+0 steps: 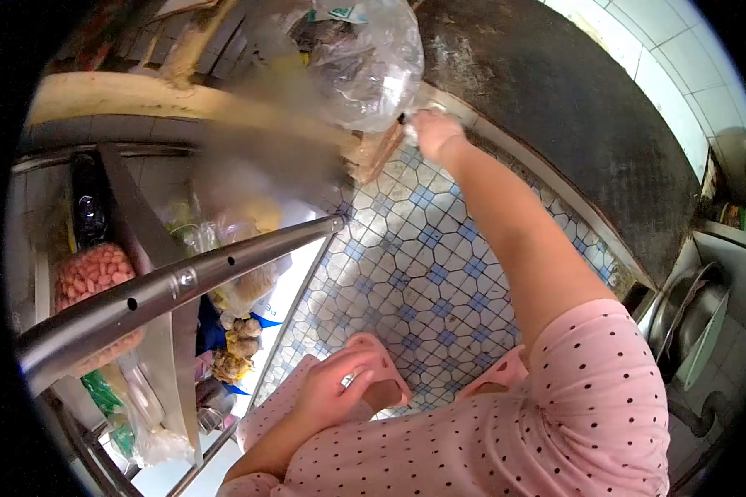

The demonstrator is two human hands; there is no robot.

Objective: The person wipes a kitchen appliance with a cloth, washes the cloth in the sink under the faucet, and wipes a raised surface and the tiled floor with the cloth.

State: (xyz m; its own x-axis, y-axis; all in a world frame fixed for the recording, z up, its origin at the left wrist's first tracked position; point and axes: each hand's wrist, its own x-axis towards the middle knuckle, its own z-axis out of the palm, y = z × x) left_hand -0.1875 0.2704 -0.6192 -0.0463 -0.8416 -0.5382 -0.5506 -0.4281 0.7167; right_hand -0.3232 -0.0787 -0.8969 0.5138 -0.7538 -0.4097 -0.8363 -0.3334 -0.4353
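Observation:
My right hand (435,132) reaches forward to the pale edge (477,124) of a dark, worn slab (547,108). Its fingers are closed on a small white cloth (411,132), which is blurred and partly covered by the hand. Just left of it, a clear plastic bag (373,74) hangs or rests with dark and printed things inside. My left hand (331,389) is held low over my leg, above a pink slipper (381,369). Its fingers are loosely stretched, the thumb stands apart, and nothing is in it.
A metal-framed rack (182,277) stands close on my left, its tube crossing toward the floor. It carries a bag of pink peanuts (95,277) and other bags. A pale wooden bar (133,95) spans the upper left. Pans (692,319) stand at right. Patterned tiles (406,257) cover the floor.

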